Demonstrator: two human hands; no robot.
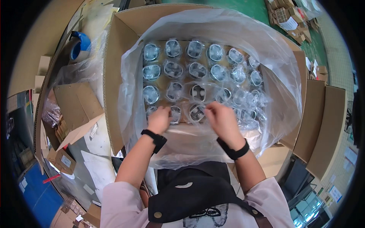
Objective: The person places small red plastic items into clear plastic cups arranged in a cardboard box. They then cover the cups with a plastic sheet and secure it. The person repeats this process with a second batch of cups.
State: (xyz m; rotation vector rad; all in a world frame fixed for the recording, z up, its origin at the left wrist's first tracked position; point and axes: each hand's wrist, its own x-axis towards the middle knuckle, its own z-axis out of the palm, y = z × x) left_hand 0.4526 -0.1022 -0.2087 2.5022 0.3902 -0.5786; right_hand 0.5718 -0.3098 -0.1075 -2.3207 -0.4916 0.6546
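Observation:
A large cardboard box (114, 83) lined with a clear plastic sheet (283, 79) holds rows of metal pistons, most in clear plastic bags. My left hand (159, 119) is at the near-left part of the rows, fingers curled beside a bagged piston (175, 114); what they grip, if anything, is hidden. With fingers pinched together, my right hand (222, 118) is at the edge of a plastic bag (203, 105) around another piston (196, 113). Just beyond, one more piston (198, 92) shows its hollow underside. Loose, crumpled bags (253, 100) cover pistons on the right.
Left of the box, a worktable carries an open small carton (78, 108), a roll of blue tape (80, 45) and plastic film. A smaller closed carton (62, 161) sits nearer. Cardboard flaps (323, 125) stand at the right. Stacked cartons (285, 17) are on the green floor at the far right.

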